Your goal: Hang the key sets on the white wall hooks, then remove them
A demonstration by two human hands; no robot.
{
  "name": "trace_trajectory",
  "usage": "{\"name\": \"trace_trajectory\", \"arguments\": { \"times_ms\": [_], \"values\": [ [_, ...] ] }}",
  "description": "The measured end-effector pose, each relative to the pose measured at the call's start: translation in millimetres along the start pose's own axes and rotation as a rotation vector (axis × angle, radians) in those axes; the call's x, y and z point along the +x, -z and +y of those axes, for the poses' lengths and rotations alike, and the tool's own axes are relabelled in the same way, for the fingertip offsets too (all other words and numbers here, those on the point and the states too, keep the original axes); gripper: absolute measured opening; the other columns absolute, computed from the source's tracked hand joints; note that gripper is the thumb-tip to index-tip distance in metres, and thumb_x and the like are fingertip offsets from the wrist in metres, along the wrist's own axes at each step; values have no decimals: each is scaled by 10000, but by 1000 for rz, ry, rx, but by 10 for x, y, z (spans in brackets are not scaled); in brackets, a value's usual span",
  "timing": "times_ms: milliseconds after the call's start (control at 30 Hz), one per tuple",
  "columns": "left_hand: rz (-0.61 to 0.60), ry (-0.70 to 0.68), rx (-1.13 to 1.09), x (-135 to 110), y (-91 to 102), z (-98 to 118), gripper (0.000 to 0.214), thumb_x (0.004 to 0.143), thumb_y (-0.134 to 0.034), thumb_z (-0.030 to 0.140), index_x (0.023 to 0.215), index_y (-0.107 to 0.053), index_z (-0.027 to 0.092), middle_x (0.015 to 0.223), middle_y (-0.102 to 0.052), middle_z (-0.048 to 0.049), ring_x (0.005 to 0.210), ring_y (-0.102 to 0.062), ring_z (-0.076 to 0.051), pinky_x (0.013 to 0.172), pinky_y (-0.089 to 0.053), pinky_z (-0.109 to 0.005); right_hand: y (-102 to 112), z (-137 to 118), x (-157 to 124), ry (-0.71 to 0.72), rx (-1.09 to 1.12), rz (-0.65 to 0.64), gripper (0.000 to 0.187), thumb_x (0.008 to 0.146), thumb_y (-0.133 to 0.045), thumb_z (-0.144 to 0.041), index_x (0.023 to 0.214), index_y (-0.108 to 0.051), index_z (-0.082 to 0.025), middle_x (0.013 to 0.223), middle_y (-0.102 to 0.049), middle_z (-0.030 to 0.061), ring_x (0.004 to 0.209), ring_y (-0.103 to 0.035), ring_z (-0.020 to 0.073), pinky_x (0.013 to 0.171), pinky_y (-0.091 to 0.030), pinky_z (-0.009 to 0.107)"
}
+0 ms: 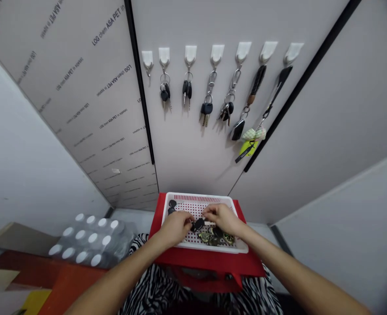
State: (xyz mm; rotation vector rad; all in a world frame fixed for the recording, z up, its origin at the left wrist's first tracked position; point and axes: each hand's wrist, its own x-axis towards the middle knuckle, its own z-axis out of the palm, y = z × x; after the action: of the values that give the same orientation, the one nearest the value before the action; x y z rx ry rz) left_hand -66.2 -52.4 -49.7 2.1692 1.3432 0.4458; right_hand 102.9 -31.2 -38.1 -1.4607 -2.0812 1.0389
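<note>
Both hands are over a white perforated basket [241, 247] on a red surface. My left hand [177, 227] has its fingers closed at the edge of a black-headed key [198, 225]. Just to its right, my right hand [224, 218] has thumb and fingertips pinched together; what lies between them is too small to make out. Below the right hand, bronze-coloured ornate trinkets [209, 238] lie in the basket beside dark pieces. More dark keys [172, 204] sit in the basket's far left corner.
White adhesive hooks [217, 53] run in a row along the panel ahead. Several hold key rings, one with a lime-green tag [248, 149]; the leftmost hook [147, 59] carries only a small metal clip. White-capped bottles [93, 238] stand at lower left. Grey walls close in on both sides.
</note>
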Motion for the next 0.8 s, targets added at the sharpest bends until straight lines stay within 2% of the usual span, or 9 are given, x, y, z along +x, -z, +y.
{"name": "trace_trajectory", "arguments": {
  "times_ms": [133,233,400,500,667,800],
  "values": [
    [50,33,-78,35,-35,-15,313,613,-467,226,924,-481,194,796,-542,-15,695,-482,-128,629,-358,-226,74,-78,75,-84,236,56,150,619,-448,-263,549,-490,-137,418,-403,-57,390,-331,49,405,-266,179],
    [106,35,-130,62,-53,-29,372,580,-504,206,949,-461,196,837,-518,-16,691,-473,-120,637,-355,-227,82,-129,77,-111,415,72,155,599,-483,-283,542,-479,-139,414,-409,-65,386,-351,41,411,-291,176],
    [188,45,-192,111,-52,-56,224,586,-476,155,803,-530,168,749,-502,-13,658,-455,-110,617,-353,-219,85,-142,42,-234,747,53,193,533,-566,-306,590,-485,-140,464,-459,-64,415,-430,41,502,-394,211],
    [211,59,-269,136,-42,-54,157,598,-454,145,722,-549,155,688,-499,-6,628,-447,-103,589,-354,-210,106,-155,24,-259,852,18,196,538,-573,-303,596,-482,-139,475,-470,-58,420,-445,41,542,-417,237],
    [243,146,-444,159,66,10,124,619,-430,152,653,-547,128,648,-505,-6,615,-455,-93,583,-361,-197,128,-124,27,-263,819,70,190,557,-553,-310,607,-478,-143,483,-462,-57,425,-440,44,533,-411,234],
    [279,55,-314,155,228,85,98,600,-452,152,616,-548,147,647,-494,7,609,-449,-89,583,-354,-198,141,-84,38,-133,446,182,188,606,-492,-324,602,-512,-137,505,-487,-27,477,-449,75,528,-382,231]
  ]
}}
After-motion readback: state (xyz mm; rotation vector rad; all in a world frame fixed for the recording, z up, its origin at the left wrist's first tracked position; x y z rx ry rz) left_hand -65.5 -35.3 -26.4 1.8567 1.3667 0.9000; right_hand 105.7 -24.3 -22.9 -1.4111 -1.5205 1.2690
